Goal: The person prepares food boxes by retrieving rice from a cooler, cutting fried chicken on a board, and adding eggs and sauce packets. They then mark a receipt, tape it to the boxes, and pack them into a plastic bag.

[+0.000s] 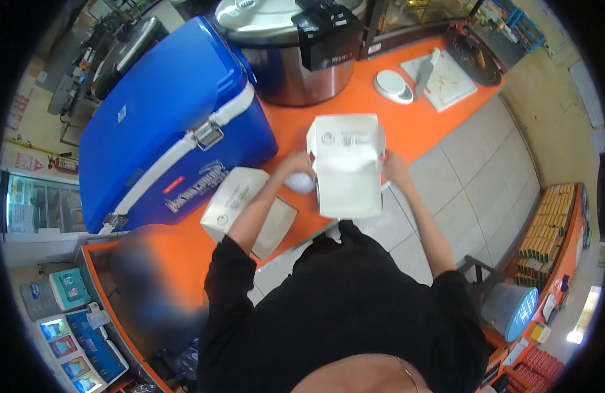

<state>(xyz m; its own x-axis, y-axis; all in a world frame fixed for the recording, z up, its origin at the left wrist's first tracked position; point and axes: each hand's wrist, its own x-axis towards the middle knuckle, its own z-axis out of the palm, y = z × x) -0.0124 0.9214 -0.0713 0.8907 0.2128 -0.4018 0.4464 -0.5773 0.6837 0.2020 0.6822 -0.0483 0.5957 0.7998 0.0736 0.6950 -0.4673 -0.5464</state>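
Note:
An open white paper food box [347, 164] stands at the edge of the orange counter [414, 124], its lid flap tilted up and away. My left hand [296, 167] is at the box's left side, over a white rounded lump [301, 183] that it seems to hold. My right hand [394, 165] grips the box's right edge. A second white box [237, 203] lies closed on the counter, under my left forearm.
A big blue cooler [165, 124] fills the counter's left part. A steel cooker with a black lid handle [296, 46] stands behind the box. Further right lie a small white scale [393, 85] and a white cutting board [447, 80] with a knife. Tiled floor is below.

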